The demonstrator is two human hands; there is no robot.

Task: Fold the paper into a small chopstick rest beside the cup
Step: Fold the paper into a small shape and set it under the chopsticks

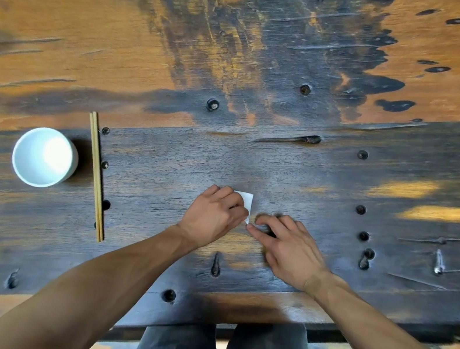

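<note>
Risk first: a crooked crease, if the small white folded paper (246, 202) slides on the dark, worn wooden table (285, 165) under uneven pressure. Also possible: a weak fold springing back (thin paper, small size), or a finished rest placed too far from the white round ceramic cup (45, 157), now well apart on the left, beyond the pair of light wooden chopsticks (96, 177).

Paper flat on the table, in the middle, mostly hidden under the left hand (213, 217). Left fingers curled over the paper, pressing and holding it down. Only the far right corner and right edge visible. Right hand (286, 246) just beside, fingers loosely bent, fingertips (253, 228) touching the lower right corner, seemingly pinching it (not certain).
</note>
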